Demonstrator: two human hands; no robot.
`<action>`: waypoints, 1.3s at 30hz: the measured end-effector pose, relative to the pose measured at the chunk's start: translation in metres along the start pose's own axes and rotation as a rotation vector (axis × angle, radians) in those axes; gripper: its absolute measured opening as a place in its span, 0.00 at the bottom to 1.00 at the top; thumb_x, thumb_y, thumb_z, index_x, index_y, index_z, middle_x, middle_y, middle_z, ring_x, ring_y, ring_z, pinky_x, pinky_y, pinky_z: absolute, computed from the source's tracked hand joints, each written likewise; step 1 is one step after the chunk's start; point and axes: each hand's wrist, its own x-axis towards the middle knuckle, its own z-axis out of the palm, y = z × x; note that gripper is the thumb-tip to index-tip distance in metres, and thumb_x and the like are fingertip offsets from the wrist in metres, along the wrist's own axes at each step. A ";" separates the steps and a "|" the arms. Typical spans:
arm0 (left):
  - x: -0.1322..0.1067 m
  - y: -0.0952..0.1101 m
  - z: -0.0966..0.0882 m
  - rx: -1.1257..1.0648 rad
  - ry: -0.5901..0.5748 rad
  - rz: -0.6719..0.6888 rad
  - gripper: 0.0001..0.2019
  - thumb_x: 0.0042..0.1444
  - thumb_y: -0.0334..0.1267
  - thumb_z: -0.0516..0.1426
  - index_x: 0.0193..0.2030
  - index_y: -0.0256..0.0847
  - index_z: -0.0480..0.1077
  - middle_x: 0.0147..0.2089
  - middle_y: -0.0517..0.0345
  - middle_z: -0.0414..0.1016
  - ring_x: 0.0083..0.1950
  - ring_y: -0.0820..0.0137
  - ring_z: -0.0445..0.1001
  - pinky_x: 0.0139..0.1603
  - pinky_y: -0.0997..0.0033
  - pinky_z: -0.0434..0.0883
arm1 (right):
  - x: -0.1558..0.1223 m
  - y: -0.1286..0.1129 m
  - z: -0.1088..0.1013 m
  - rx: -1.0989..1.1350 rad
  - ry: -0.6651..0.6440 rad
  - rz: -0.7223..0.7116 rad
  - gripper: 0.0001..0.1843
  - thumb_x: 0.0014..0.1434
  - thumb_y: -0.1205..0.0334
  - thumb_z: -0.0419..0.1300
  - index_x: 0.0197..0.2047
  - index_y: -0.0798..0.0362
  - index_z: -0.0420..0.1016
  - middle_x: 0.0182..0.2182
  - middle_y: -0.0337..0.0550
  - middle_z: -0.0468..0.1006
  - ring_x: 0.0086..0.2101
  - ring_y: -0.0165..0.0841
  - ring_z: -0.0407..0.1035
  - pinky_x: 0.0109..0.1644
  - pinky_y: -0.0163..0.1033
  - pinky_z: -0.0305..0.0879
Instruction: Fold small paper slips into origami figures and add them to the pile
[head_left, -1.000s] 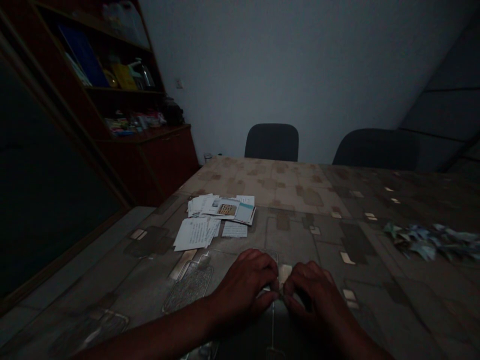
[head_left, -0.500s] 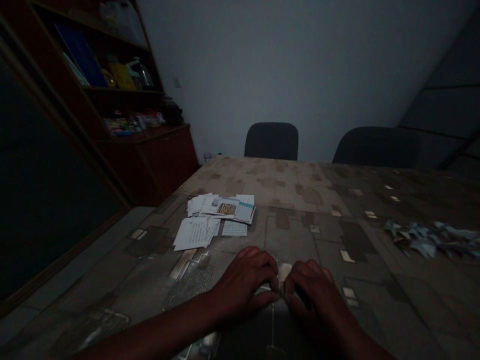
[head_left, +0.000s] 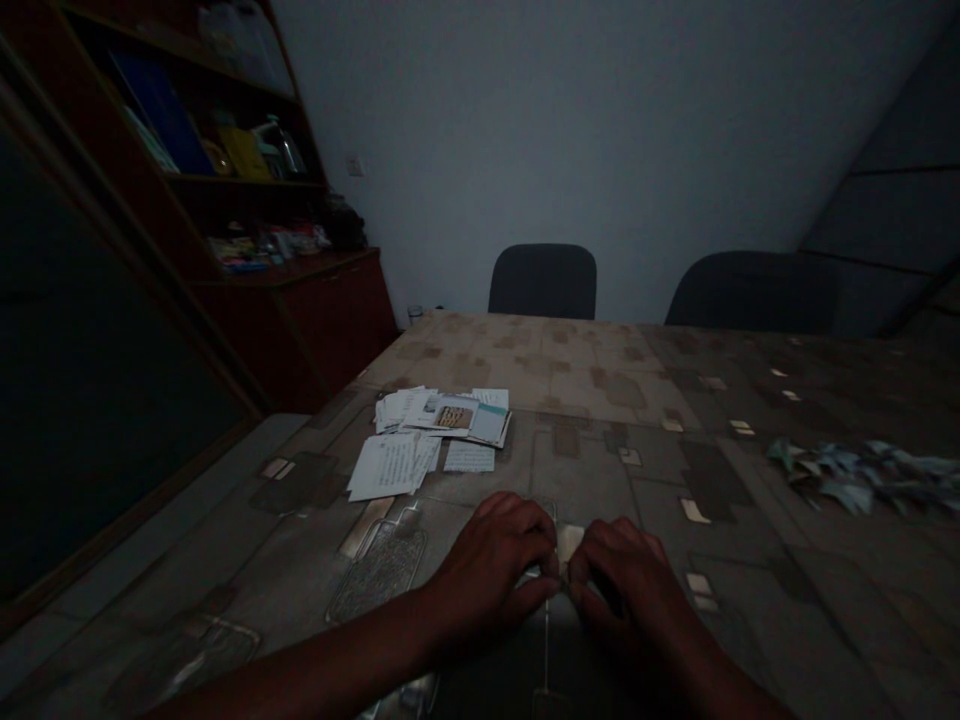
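Observation:
My left hand (head_left: pixel 495 565) and my right hand (head_left: pixel 626 575) rest side by side on the patterned table (head_left: pixel 600 400) near its front edge. Both have their fingers curled and pinched together where they meet. Something small and pale shows between the fingertips, too dark and hidden to name. A spread of white paper sheets and cards (head_left: pixel 431 435) lies on the table beyond my left hand. A heap of small folded bluish paper pieces (head_left: pixel 862 475) lies far to the right of my right hand.
Two dark chairs (head_left: pixel 544 280) (head_left: pixel 750 290) stand at the table's far side against a pale wall. A dark red cabinet with loaded shelves (head_left: pixel 247 200) fills the left. The room is dim.
Both hands stay pinched together in nearly the same spot; only small finger shifts show. The view has tilted very slightly.

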 end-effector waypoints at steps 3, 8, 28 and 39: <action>0.000 0.003 -0.001 0.018 0.014 -0.015 0.04 0.52 0.31 0.63 0.33 0.39 0.72 0.42 0.58 0.73 0.46 0.64 0.68 0.51 0.63 0.61 | 0.000 0.001 0.000 -0.015 -0.004 0.009 0.07 0.55 0.72 0.59 0.29 0.52 0.70 0.31 0.41 0.73 0.36 0.39 0.65 0.42 0.45 0.56; -0.001 0.004 0.000 0.003 0.032 -0.027 0.04 0.52 0.33 0.63 0.33 0.39 0.72 0.42 0.58 0.73 0.46 0.65 0.68 0.53 0.63 0.60 | 0.000 0.005 0.002 -0.025 -0.026 -0.022 0.06 0.54 0.71 0.59 0.29 0.52 0.70 0.30 0.41 0.73 0.36 0.39 0.65 0.41 0.44 0.56; -0.002 0.005 0.011 -0.062 0.139 -0.130 0.06 0.46 0.27 0.62 0.29 0.41 0.71 0.42 0.58 0.72 0.47 0.64 0.68 0.51 0.64 0.61 | -0.001 0.009 0.006 -0.036 -0.008 -0.037 0.05 0.54 0.71 0.58 0.31 0.52 0.70 0.31 0.41 0.73 0.36 0.40 0.65 0.41 0.45 0.55; -0.006 0.003 0.009 -0.043 0.096 -0.135 0.05 0.50 0.32 0.65 0.31 0.42 0.72 0.47 0.58 0.73 0.50 0.63 0.69 0.59 0.56 0.55 | -0.001 0.011 0.000 -0.009 -0.066 -0.067 0.04 0.57 0.67 0.60 0.31 0.50 0.71 0.32 0.41 0.74 0.37 0.39 0.66 0.41 0.43 0.57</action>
